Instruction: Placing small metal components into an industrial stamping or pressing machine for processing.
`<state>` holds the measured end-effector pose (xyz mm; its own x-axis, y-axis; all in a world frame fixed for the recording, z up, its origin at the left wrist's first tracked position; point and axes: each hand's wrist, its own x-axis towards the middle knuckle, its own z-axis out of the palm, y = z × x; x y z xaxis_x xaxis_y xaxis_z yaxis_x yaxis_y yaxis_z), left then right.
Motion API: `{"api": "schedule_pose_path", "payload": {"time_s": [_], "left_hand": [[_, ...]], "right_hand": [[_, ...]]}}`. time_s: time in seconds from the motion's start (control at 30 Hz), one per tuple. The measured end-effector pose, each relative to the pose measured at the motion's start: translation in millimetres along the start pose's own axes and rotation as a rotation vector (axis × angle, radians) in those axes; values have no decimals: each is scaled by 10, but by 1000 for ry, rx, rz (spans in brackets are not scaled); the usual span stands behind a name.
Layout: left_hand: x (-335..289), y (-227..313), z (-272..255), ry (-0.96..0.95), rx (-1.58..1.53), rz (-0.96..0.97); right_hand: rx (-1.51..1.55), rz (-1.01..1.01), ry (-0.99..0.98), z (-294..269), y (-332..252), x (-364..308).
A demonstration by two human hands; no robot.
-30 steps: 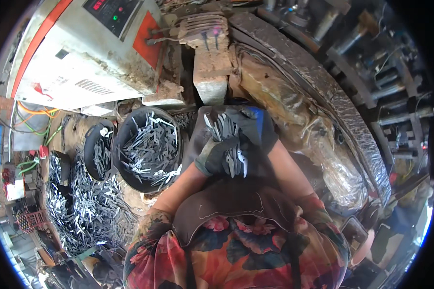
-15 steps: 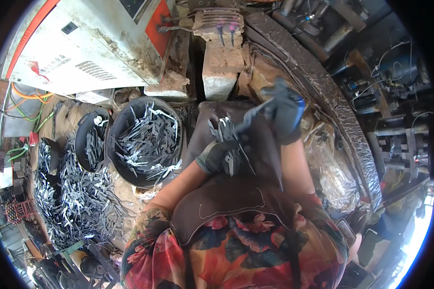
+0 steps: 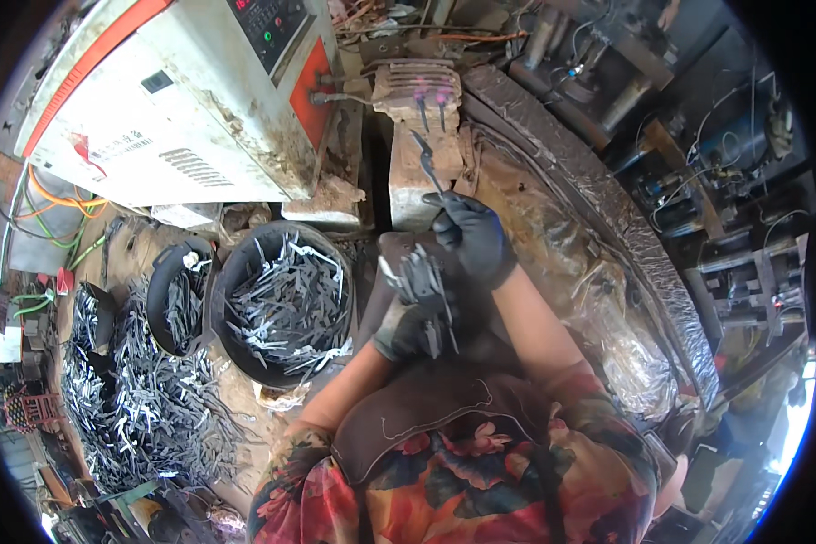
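My left hand [image 3: 404, 330], in a dark glove, is closed round a bunch of flat metal blanks [image 3: 419, 275] above my dark apron. My right hand [image 3: 477, 243], gloved too, pinches one slim, wavy metal blank [image 3: 426, 163] by its lower end. That piece points up and away, in front of a stained brick block [image 3: 421, 156]. On top of the block is a coil-like fixture [image 3: 415, 83]; two dark pieces with glowing pink ends stick out of it toward me. The tip of the held blank is close below them, apparently apart.
Left of my lap stands a round black tub [image 3: 216, 313] full of blanks, beside a smaller black container [image 3: 157, 317]. A heap of blanks [image 3: 131, 399] spreads further left. A white and orange machine [image 3: 208, 91] rises behind. A dark curved rail [image 3: 576, 172] runs along the right.
My right hand has moved from beside the bunch up and to the left, and a single blank now stands upright in its fingers. The left hand still grips the bunch. The view has shifted slightly.
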<state>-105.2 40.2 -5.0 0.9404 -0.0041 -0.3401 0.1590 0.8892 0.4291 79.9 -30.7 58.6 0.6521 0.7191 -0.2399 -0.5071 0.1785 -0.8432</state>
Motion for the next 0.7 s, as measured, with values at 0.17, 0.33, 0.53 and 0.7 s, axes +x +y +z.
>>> {"api": "schedule_pose_path", "payload": {"time_s": [0.17, 0.33, 0.53, 0.7], "left_hand": [[-56, 150, -109, -95, -251, 80], [-123, 200, 7, 5, -291, 65], [-152, 250, 56, 67, -294, 41], [-101, 200, -47, 70, -298, 20]], "right_hand": [[-66, -32, 116, 194, 157, 503], [-24, -41, 254, 325, 233, 948], [198, -50, 92, 393, 229, 1155], [321, 32, 152, 528, 124, 1490]]}}
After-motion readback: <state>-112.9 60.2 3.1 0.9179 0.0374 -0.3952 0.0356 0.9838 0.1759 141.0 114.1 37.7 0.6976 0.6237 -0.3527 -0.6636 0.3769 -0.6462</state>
